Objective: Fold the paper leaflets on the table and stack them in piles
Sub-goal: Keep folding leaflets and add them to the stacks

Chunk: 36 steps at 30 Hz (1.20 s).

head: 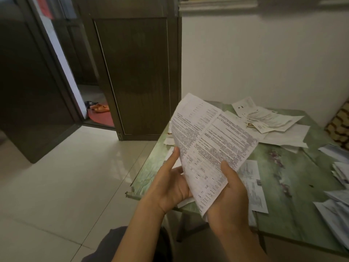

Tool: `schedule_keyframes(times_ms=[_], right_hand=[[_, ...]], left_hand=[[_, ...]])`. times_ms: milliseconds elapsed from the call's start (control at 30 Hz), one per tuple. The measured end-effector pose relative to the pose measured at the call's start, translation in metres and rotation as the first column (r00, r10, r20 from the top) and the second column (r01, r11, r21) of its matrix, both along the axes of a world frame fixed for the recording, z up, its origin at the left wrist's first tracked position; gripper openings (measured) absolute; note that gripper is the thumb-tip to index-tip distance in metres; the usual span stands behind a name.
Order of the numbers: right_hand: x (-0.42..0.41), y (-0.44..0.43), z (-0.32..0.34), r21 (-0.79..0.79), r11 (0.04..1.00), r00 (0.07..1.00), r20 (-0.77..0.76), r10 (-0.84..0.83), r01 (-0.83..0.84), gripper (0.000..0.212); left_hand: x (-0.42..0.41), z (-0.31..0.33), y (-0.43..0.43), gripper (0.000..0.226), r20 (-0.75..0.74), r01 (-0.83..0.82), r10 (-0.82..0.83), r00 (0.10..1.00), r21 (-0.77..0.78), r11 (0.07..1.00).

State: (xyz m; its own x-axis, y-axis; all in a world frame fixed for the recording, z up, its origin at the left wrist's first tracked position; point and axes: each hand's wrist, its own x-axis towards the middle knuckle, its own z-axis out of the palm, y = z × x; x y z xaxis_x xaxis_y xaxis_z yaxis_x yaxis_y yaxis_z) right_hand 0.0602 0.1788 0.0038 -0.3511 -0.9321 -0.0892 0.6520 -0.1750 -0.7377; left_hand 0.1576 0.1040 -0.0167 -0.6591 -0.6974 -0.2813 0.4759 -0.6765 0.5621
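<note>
folding is in hand: left grip (pixel 170 184) holds the open leaflet (pixel 207 144) by its left edge, index finger laid along it. right grip (pixel 230 197) pinches its lower corner, thumb on top, above the worktop (pixel 283 186). next, i judge, edges must meet squarely before creasing. loose sheets (pixel 268 120) lie beyond.

Table (pixel 294 173) mostly cluttered, middle's open
Loose leaflets (pixel 268 120) crowd the far side, stacks (pixel 340 173) line the right edge, one flat leaflet (pixel 253 178) sits near the front.

Left hand (pixel 171 188), right hand (pixel 229 193) hold printed leaflet (pixel 209 146) above green table (pixel 283 178).
</note>
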Motion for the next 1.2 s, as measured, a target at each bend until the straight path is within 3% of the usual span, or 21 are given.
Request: schedule_keyframes(times_ms=[133, 233, 300, 400, 467, 533, 633, 700, 867, 1067, 1200], right_hand=[[0.001, 0.000, -0.011, 0.118, 0.991, 0.975, -0.221, -0.039, 0.066, 0.035], [-0.005, 0.003, -0.011, 0.123, 0.991, 0.944, -0.329, -0.016, 0.060, 0.042], [-0.017, 0.004, -0.009, 0.102, 0.984, 0.911, -0.402, -0.091, 0.143, 0.037], [-0.046, -0.005, -0.007, 0.050, 0.943, 0.703, -0.679, -0.210, 0.330, 0.040], [-0.064, -0.016, -0.003, 0.059, 0.953, 0.608, -0.781, -0.140, 0.296, 0.052], [-0.074, -0.026, 0.007, 0.170, 0.978, 0.614, -0.787, 0.059, 0.124, 0.051], [-0.081, -0.039, 0.014, 0.300, 0.940, 0.640, -0.693, 0.333, -0.163, 0.036], [-0.080, -0.046, 0.012, 0.289, 0.935, 0.664, -0.660, 0.351, -0.206, 0.025], [-0.077, -0.055, 0.000, 0.221, 0.969, 0.692, -0.684, 0.232, -0.106, 0.011], [-0.085, -0.065, -0.012, 0.214, 0.971, 0.674, -0.702, 0.229, -0.108, 0.009], [-0.095, -0.074, -0.016, 0.249, 0.943, 0.669, -0.665, 0.332, -0.220, 0.016]], left_hand=[[0.006, 0.002, -0.002, 0.048, -0.061, -0.134, 0.133, 0.989, -0.005, 0.991], [0.013, 0.001, -0.006, 0.041, -0.051, -0.216, 0.215, 0.975, -0.032, 0.976], [0.019, 0.001, -0.008, 0.036, -0.016, -0.285, 0.285, 0.958, -0.029, 0.958], [0.028, 0.002, -0.011, 0.027, 0.034, -0.335, 0.338, 0.940, -0.071, 0.939], [0.032, 0.002, -0.012, 0.031, 0.056, -0.328, 0.338, 0.939, -0.136, 0.935], [0.034, 0.002, -0.012, 0.036, 0.081, -0.291, 0.311, 0.947, -0.193, 0.937], [0.035, 0.002, -0.010, 0.033, 0.156, -0.234, 0.282, 0.947, -0.270, 0.934], [0.034, 0.001, -0.009, 0.030, 0.218, -0.205, 0.279, 0.935, -0.308, 0.929], [0.034, 0.001, -0.008, 0.024, 0.317, -0.162, 0.272, 0.908, -0.333, 0.929], [0.031, -0.002, -0.009, 0.017, 0.473, -0.109, 0.303, 0.828, -0.394, 0.913], [0.033, -0.001, -0.011, 0.012, 0.492, -0.133, 0.352, 0.796, -0.425, 0.895]])
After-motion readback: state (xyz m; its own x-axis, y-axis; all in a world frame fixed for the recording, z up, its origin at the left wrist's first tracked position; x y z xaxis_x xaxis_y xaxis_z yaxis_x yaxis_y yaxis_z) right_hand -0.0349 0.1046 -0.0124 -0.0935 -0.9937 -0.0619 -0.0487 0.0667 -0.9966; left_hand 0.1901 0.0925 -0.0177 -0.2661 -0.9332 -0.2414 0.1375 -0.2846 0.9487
